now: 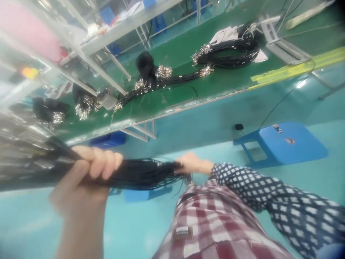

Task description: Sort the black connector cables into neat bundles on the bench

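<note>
A thick bundle of thin black cables (pixel 145 174) stretches sideways in front of my body, above the floor. My left hand (pixel 93 169) is closed around it, fingers wrapped over the top. Further along, close to my checked apron, my right hand (pixel 190 163) grips the bundle's other end, where loose strands and small metal ends hang out below. To the left of my left hand the bundle runs on into a blurred area, so its far end cannot be made out.
A long green-topped table (pixel 172 99) carries a looped black cable bundle (pixel 231 54) with metal ends, several smaller bundles, a roll of tape (pixel 107 99) and yellow strips (pixel 296 68). A blue stool (pixel 295 144) stands on the floor at right, near a trailing cord.
</note>
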A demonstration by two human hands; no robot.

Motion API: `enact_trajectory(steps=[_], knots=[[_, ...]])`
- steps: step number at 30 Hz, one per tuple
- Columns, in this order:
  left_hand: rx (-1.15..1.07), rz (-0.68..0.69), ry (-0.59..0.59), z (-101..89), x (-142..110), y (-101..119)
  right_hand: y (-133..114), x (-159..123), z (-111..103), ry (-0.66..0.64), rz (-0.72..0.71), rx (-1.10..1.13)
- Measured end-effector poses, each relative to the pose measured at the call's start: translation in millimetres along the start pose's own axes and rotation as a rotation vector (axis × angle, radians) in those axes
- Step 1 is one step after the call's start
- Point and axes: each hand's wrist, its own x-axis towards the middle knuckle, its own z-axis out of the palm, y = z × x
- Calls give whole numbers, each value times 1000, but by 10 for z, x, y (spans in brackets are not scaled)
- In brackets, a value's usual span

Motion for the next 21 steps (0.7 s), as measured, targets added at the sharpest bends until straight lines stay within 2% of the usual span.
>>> enact_trajectory(steps=[2, 4, 6, 8, 10, 11, 13, 15, 16, 18, 21], knots=[[78, 8, 126, -73, 18, -54, 109, 35, -253, 46, 105, -38], [113, 45, 193, -99, 33, -163, 151, 13, -366, 60, 186, -67], [113, 80, 229, -83, 38, -285, 86, -99, -256, 32, 243, -92], [100, 10, 217, -58, 18, -399, -11, -286, -24, -63, 250, -93], [77, -140, 159, -52, -30, -505, -52, -483, 126, -221, 213, -54], [64, -208, 125, -55, -61, -554, -43, -562, 119, -281, 209, -41], [46, -282, 59, -62, -125, -638, -9, -649, -75, -340, 221, -35], [30, -290, -27, -44, -170, -690, -41, -628, -419, -280, 213, -20], [24, -290, -90, -20, -179, -701, -106, -580, -594, -201, 172, 27], [18, -271, -234, 51, -168, -692, -333, -430, -857, -107, 15, 137], [35, -219, -453, 166, -92, -602, -772, -154, -954, -97, -260, 322]])
